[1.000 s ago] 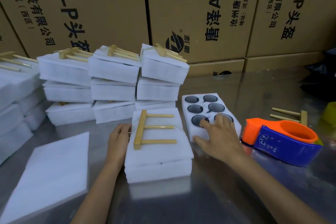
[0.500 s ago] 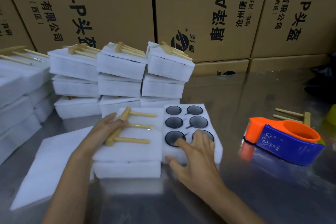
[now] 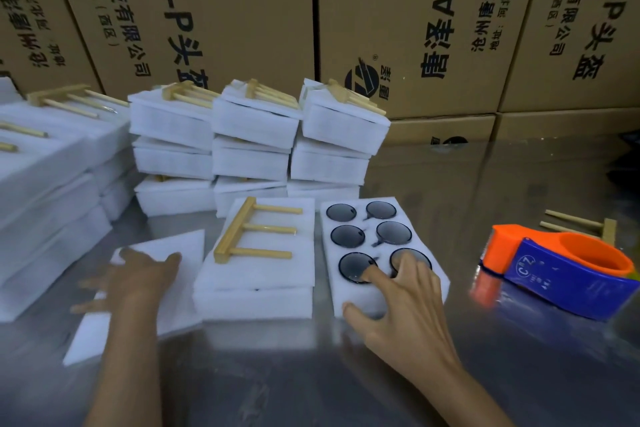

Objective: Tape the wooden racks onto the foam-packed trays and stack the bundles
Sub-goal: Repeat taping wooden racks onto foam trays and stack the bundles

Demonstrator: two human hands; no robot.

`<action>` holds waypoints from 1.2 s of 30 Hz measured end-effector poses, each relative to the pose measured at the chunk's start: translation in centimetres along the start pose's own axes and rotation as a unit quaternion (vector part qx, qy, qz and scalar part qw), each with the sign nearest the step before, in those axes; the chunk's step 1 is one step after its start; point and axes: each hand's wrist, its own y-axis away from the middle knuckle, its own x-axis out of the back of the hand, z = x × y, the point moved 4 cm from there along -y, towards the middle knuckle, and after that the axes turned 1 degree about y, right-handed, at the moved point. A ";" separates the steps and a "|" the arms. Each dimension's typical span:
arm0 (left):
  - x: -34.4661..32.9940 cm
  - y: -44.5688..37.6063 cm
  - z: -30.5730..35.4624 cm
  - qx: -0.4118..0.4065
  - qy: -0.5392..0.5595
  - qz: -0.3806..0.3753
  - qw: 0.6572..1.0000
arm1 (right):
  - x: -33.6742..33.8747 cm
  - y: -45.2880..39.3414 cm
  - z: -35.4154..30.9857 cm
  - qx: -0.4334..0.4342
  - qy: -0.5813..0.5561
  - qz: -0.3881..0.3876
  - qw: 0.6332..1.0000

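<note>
Foam bundle [image 3: 256, 274] sits center on the steel table [image 3: 519, 191], white, two foam layers. Wooden rack [image 3: 254, 234] lies flat on top: one bar on the left, three pegs pointing right. Just to its right, touching or nearly so, is an uncovered foam tray [image 3: 377, 246] with six round dark lenses in two columns. Left of the bundle lies a loose foam sheet [image 3: 145, 302], flat and angled.

Left hand [image 3: 135, 282] is palm down over the foam sheet, fingers spread and straight, a bit blurred, holding nothing. Right hand [image 3: 401, 295] rests on the tray's near end, fingers curled over the top by the nearest two lenses, thumb against the tray's near edge, gripping it.

Behind: stacked bundles [image 3: 256, 146], three rows, racks on top. More stacks [image 3: 45, 177] at left. Tape dispenser [image 3: 561, 274], orange and blue, at right; a spare rack [image 3: 585, 224] behind it. Cardboard boxes [image 3: 398, 28] along the back.
</note>
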 end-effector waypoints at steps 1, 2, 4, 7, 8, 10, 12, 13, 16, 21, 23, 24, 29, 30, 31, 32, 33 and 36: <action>0.1 0.3 -0.8 0.035 -0.020 -0.010 0.999 | 0.0 0.1 0.1 -0.001 0.002 0.001 1.000; 0.2 0.8 -1.3 0.049 -0.025 -0.009 0.998 | 0.0 0.1 0.1 -0.002 0.004 0.001 1.000; 1.0 1.7 -1.1 0.050 -0.016 0.019 0.998 | 0.0 0.1 -0.1 0.000 0.005 0.003 1.000; 2.9 2.4 -0.4 0.037 0.035 0.108 0.993 | 0.2 0.1 -0.2 0.006 0.011 0.009 1.000; 3.6 2.6 -0.1 0.023 0.052 0.150 0.987 | 0.3 0.2 -0.2 0.009 0.014 0.011 1.000; 4.8 3.6 0.9 -0.034 0.084 0.228 0.970 | 0.4 0.2 -0.2 0.012 0.017 0.015 1.000; 6.1 5.0 2.5 -0.111 0.111 0.286 0.945 | 0.5 0.1 -0.2 0.009 0.015 0.016 1.000; 6.7 5.8 3.4 -0.150 0.121 0.316 0.929 | 0.4 0.2 -0.2 0.008 0.012 0.017 1.000; 8.2 8.7 6.3 -0.260 0.141 0.399 0.868 | 0.4 0.1 -0.3 0.009 0.000 0.018 1.000; 9.3 13.2 10.6 -0.372 0.179 0.435 0.801 | 0.9 0.3 -0.4 0.023 -0.025 0.019 0.999; 9.5 14.3 12.5 -0.376 0.209 0.402 0.808 | 1.2 0.5 -0.6 0.020 -0.042 0.031 0.998; 9.4 14.8 13.5 -0.383 0.225 0.379 0.812 | 1.3 0.6 -0.6 0.014 -0.052 0.040 0.998; 7.3 18.0 17.5 -0.454 0.374 0.205 0.783 | 1.7 0.6 -0.5 -0.017 -0.103 0.063 0.993; 6.6 18.0 18.1 -0.436 0.417 0.156 0.782 | 1.7 0.6 -0.4 -0.023 -0.118 0.067 0.991; 5.6 17.9 18.7 -0.407 0.451 0.101 0.788 | 1.8 0.5 -0.3 -0.028 -0.134 0.071 0.988; 4.3 17.7 19.3 -0.374 0.471 0.042 0.798 | 1.8 0.5 -0.1 -0.032 -0.145 0.073 0.986; 2.8 17.5 19.8 -0.340 0.475 -0.016 0.812 | 1.9 0.4 0.0 -0.034 -0.149 0.076 0.985; -2.1 17.5 20.0 -0.273 0.432 -0.139 0.848 | 2.2 0.5 0.3 -0.032 -0.145 0.101 0.984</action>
